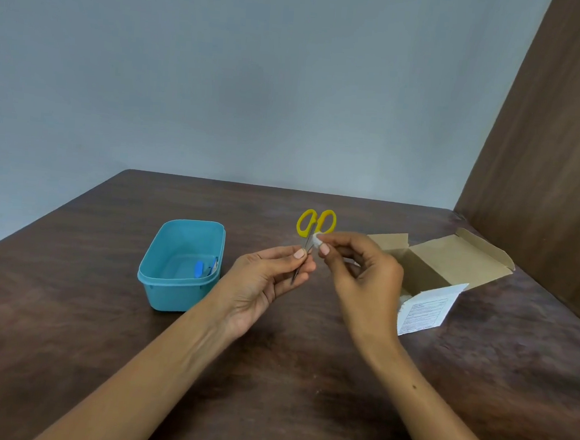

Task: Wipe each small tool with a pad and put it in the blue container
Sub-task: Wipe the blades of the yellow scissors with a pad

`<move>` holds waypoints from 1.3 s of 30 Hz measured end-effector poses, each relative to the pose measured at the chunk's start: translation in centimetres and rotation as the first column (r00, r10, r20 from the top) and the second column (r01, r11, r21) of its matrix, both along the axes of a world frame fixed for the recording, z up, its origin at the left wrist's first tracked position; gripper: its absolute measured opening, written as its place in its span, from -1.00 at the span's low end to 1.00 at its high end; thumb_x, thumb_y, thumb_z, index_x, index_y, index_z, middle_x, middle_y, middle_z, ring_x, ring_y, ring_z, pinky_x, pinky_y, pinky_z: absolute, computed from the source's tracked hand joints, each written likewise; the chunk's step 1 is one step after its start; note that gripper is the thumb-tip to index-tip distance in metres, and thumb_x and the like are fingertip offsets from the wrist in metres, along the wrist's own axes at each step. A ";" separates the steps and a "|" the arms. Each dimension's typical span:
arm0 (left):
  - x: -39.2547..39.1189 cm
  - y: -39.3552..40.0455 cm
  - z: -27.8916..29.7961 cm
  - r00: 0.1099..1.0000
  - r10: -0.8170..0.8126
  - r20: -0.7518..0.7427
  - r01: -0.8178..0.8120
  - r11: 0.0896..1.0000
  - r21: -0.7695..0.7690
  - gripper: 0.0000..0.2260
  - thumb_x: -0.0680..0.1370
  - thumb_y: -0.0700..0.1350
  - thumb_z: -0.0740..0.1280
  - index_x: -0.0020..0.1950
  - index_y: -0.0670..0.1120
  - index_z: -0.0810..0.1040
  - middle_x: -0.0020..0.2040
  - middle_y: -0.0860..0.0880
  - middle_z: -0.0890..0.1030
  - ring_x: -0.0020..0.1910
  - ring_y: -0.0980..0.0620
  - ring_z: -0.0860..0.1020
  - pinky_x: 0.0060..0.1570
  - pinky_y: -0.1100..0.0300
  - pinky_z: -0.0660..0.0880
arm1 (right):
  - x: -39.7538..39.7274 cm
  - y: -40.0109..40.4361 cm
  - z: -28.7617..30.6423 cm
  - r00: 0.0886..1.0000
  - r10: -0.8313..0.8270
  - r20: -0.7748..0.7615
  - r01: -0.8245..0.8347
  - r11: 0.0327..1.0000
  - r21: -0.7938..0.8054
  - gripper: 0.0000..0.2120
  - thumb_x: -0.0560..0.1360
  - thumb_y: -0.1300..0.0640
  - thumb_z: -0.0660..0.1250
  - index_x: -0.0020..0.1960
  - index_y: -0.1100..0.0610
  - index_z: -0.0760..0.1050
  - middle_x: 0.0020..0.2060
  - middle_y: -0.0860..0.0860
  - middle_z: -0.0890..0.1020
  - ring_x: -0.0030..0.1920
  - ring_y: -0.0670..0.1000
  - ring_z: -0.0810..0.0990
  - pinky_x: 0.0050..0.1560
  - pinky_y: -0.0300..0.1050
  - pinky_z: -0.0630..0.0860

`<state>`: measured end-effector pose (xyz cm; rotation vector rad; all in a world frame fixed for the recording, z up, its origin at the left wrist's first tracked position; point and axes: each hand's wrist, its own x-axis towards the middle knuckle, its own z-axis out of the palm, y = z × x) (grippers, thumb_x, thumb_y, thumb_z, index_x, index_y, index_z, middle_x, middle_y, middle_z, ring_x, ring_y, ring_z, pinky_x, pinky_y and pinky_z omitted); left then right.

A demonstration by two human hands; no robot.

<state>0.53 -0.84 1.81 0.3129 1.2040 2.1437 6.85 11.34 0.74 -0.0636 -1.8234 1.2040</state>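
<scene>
My left hand (270, 280) holds small scissors with yellow handles (316, 221) by the metal blades, handles pointing up and away, above the brown table. My right hand (364, 269) pinches a small white pad (315, 241) against the blades just below the handles. The blue container (177, 291) stands on the table to the left of my hands. Inside it lies a small tool with a blue part (204, 268) at its near right corner.
An open cardboard box (450, 262) sits on the table at the right, with a white printed flap (426, 306) at its front. A brown wall panel (547, 152) rises at the far right. The table (69, 307) ends at a grey wall behind.
</scene>
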 end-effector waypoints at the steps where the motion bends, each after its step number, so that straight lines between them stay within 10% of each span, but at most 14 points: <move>1: 0.0 0.0 0.0 1.000 0.001 0.007 -0.001 1.000 0.006 -0.87 0.47 -0.32 0.31 -0.03 -0.28 0.61 -0.28 -0.10 0.69 -0.30 0.11 0.67 -0.31 0.34 0.59 | 0.1 0.1 0.1 1.000 -0.021 -0.019 0.021 1.000 -0.001 -0.88 0.44 0.30 0.40 -0.09 0.11 0.62 -0.17 -0.02 0.69 -0.14 -0.13 0.65 -0.09 -0.30 0.54; 8: 0.2 -0.3 0.1 1.000 -0.026 -0.012 0.026 1.000 -0.012 -0.87 0.45 -0.30 0.33 -0.04 -0.27 0.63 -0.27 -0.10 0.68 -0.30 0.10 0.66 -0.32 0.33 0.59 | 0.1 1.2 0.3 0.996 -0.078 -0.048 0.069 0.984 -0.166 -0.83 0.50 0.24 0.35 -0.07 -0.03 0.57 -0.16 -0.06 0.67 -0.11 -0.01 0.65 -0.05 0.01 0.61; 24: 0.0 -0.8 0.2 0.989 -0.103 -0.110 0.088 0.988 -0.131 -0.79 0.34 -0.24 0.38 -0.05 -0.25 0.65 -0.26 -0.10 0.68 -0.34 0.11 0.64 -0.32 0.32 0.59 | 0.7 1.6 1.5 0.965 0.263 0.006 -0.223 0.831 -0.510 -0.84 0.35 0.37 0.44 -0.15 0.19 0.52 -0.21 0.17 0.66 -0.25 0.00 0.68 -0.29 -0.22 0.59; 33: -0.1 -1.0 0.3 0.971 -0.149 -0.188 0.101 0.965 -0.243 -0.85 0.43 -0.27 0.37 -0.03 -0.24 0.65 -0.26 -0.07 0.68 -0.39 0.13 0.61 -0.36 0.33 0.57 | 0.6 2.1 1.3 0.993 0.111 -0.048 -0.120 0.873 -0.473 -0.73 0.35 0.40 0.45 -0.19 0.14 0.40 -0.31 0.14 0.67 -0.31 0.00 0.66 -0.27 -0.22 0.56; 39: -0.1 -1.1 0.6 0.971 -0.161 -0.175 0.118 0.966 -0.231 -0.85 0.41 -0.26 0.37 -0.05 -0.23 0.65 -0.27 -0.07 0.68 -0.39 0.13 0.62 -0.35 0.33 0.58 | 0.4 1.6 0.8 0.989 -0.144 -0.040 0.137 0.980 -0.143 -0.69 0.37 0.32 0.48 -0.23 0.03 0.38 -0.26 0.01 0.66 -0.21 -0.05 0.67 -0.14 -0.22 0.59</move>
